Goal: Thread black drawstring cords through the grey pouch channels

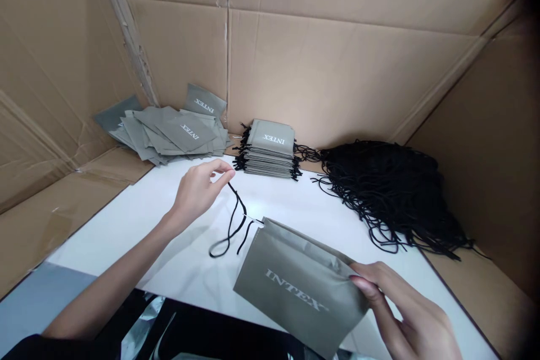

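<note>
My right hand (400, 306) pinches the right end of a grey INTEX pouch (291, 284) between thumb and fingers, and the pouch tilts above the white table. Its upper edge gapes a little. A thin pale piece (253, 219) sticks out of its upper left corner and meets a black cord (239, 202); how they join is too small to tell. My left hand (205, 188) has thumb and forefinger closed on the upper end of this cord, left of the pouch. Below, the cord hangs in a loop.
Loose grey pouches (169, 132) lie in a heap at the back left. A neat stack of corded pouches (270, 149) stands at the back middle. To the right is a big pile of black cords (388, 197). Cardboard walls (320, 67) enclose the white table (185, 253).
</note>
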The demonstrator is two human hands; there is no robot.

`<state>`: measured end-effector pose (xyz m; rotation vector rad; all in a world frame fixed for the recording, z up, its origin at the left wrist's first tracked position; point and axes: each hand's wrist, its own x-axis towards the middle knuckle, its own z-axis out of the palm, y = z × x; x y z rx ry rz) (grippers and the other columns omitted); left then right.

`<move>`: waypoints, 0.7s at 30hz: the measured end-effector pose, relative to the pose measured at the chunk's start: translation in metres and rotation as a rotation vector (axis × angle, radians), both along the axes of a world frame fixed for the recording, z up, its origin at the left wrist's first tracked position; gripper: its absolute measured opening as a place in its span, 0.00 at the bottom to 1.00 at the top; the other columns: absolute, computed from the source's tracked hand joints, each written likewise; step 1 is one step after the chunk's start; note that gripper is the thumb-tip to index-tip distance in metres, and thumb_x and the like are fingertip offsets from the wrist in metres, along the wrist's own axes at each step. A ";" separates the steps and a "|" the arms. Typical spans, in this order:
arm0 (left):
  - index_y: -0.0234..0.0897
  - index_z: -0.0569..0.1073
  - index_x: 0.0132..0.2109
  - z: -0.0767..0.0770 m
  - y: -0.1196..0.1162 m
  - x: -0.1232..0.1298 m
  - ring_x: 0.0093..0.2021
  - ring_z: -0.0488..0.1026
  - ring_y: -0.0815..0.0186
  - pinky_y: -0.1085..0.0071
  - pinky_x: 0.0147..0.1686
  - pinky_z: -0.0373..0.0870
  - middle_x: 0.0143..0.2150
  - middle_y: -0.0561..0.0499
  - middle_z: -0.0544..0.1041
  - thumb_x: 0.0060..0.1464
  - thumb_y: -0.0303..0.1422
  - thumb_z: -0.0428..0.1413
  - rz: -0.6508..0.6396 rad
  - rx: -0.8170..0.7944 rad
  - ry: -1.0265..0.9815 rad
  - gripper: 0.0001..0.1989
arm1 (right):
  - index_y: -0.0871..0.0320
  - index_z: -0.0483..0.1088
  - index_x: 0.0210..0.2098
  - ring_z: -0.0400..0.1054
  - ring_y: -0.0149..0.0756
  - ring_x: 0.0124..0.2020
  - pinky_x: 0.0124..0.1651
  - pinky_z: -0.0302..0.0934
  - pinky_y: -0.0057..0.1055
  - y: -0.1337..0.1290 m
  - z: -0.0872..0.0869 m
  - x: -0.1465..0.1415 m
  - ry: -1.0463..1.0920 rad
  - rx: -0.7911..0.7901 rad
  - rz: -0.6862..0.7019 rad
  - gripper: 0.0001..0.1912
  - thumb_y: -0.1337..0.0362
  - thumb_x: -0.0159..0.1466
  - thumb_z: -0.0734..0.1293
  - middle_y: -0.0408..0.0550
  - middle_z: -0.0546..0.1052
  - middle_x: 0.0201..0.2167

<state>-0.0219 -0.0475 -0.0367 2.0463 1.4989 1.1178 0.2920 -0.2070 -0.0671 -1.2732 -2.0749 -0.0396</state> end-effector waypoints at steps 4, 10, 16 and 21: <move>0.41 0.73 0.56 -0.001 0.002 -0.008 0.55 0.71 0.50 0.59 0.47 0.69 0.57 0.47 0.75 0.62 0.40 0.53 0.103 0.183 0.317 0.17 | 0.54 0.67 0.42 0.75 0.34 0.33 0.35 0.67 0.23 0.000 0.000 0.002 0.019 -0.032 -0.047 0.03 0.66 0.70 0.61 0.46 0.77 0.34; 0.42 0.79 0.47 0.015 -0.033 -0.003 0.50 0.75 0.60 0.68 0.48 0.72 0.48 0.51 0.81 0.62 0.41 0.56 -0.190 0.175 0.009 0.12 | 0.54 0.68 0.40 0.76 0.33 0.32 0.34 0.67 0.20 0.001 0.001 -0.001 0.019 -0.068 -0.106 0.04 0.65 0.70 0.62 0.44 0.79 0.34; 0.43 0.81 0.45 0.018 -0.049 0.011 0.47 0.76 0.59 0.76 0.25 0.71 0.45 0.50 0.82 0.58 0.41 0.60 -0.342 0.024 0.022 0.12 | 0.54 0.70 0.39 0.77 0.35 0.32 0.32 0.68 0.21 0.002 0.008 -0.005 0.049 -0.032 -0.124 0.06 0.64 0.69 0.62 0.44 0.79 0.33; 0.44 0.83 0.41 0.018 -0.045 0.010 0.44 0.78 0.60 0.74 0.30 0.72 0.42 0.50 0.83 0.61 0.39 0.56 -0.348 -0.062 0.008 0.11 | 0.54 0.71 0.37 0.77 0.37 0.32 0.30 0.67 0.23 0.004 0.013 -0.010 0.088 -0.046 -0.108 0.06 0.63 0.69 0.63 0.45 0.80 0.32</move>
